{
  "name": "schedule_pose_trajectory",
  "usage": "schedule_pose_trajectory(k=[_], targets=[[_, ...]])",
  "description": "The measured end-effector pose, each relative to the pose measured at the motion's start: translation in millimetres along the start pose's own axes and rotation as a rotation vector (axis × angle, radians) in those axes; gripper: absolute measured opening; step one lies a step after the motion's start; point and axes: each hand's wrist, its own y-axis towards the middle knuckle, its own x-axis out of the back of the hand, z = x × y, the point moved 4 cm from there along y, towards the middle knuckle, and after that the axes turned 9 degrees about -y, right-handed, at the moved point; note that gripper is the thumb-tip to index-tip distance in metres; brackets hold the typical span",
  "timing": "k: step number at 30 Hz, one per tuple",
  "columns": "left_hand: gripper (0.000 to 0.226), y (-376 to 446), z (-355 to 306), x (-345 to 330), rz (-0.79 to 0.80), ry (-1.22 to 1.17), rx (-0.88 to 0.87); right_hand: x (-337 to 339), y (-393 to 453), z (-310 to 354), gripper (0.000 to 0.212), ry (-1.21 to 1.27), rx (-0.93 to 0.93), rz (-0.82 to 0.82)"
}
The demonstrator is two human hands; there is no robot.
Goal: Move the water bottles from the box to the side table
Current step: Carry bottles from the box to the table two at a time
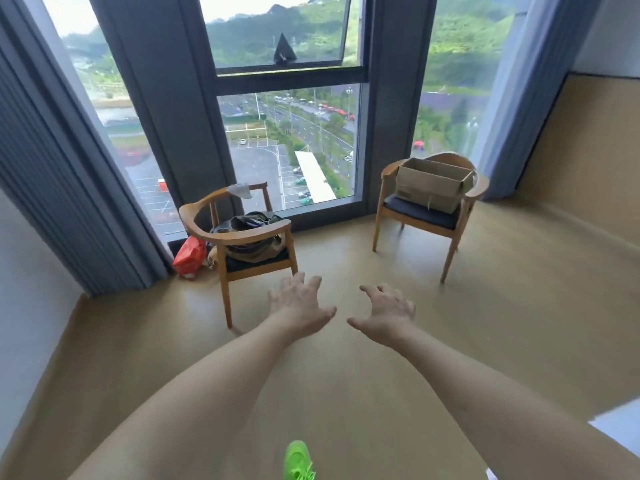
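You are reaching forward with both hands empty, left hand point(299, 303) and right hand point(388, 311) spread loosely, well apart from the cardboard box point(433, 185) sitting on the right-hand chair point(420, 216). No water bottles or side table are showing, so you risk grabbing blind into the box and tipping it off the cushion.

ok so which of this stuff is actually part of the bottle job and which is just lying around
Part of the job:
cardboard box on the right chair
left hand and right hand, both empty

Just lying about:
bag on the left chair
red packet on the floor
green shoe

No bottles or side table visible.
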Motion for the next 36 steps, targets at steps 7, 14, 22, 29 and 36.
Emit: schedule_pose_trajectory(k=[7,14,22,29,36], targets=[[0.076,158.0,-45.0,-20.9,0.043,-0.007,-0.159,22.5,118.7,-50.7,0.079,-0.028,-0.172,-0.052],[0.077,311.3,-77.8,-18.8,0.092,-0.024,-0.273,52.6,236.5,-76.6,0.077,-0.012,-0.317,-0.074],[0.084,438.5,-114.2,-46.9,0.159,-0.023,-0.362,58.8,340.6,-114.2,0.077,-0.017,-0.406,-0.054],[0.078,557.1,-160.9,-90.3,0.186,-0.003,-0.402,43.7,455.7,-171.2,0.074,-0.032,-0.406,-0.007],[0.078,709.7,-231.6,-103.9,0.204,0.072,-0.398,77.6,605.0,-255.7,0.074,-0.026,-0.389,-0.036]])
